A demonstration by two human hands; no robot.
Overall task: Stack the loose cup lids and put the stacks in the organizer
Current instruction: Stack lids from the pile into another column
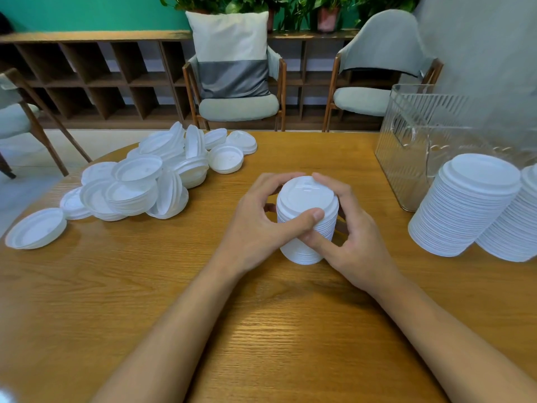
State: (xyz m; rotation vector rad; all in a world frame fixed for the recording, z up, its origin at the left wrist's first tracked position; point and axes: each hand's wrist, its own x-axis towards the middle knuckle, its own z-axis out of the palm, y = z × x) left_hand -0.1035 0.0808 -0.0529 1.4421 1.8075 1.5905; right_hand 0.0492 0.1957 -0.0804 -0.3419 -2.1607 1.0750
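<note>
A short stack of white cup lids (307, 199) stands upright in the middle of the wooden table (261, 330). My left hand (255, 225) grips it from the left, thumb across its front. My right hand (348, 228) grips it from the right, fingers curled over the top rim. A heap of loose white lids (151, 178) lies at the far left, with one single lid (36, 228) apart near the left edge. The clear ribbed organizer (412, 146) stands at the far right. Two tall lid stacks (465, 205) (520, 228) stand on the table in front of it.
Grey upholstered chairs stand behind the table, one with a white and grey cushion (232, 53). A wooden cubby shelf (87, 77) runs along the green back wall, with potted plants on top. The table's edge curves round at the left.
</note>
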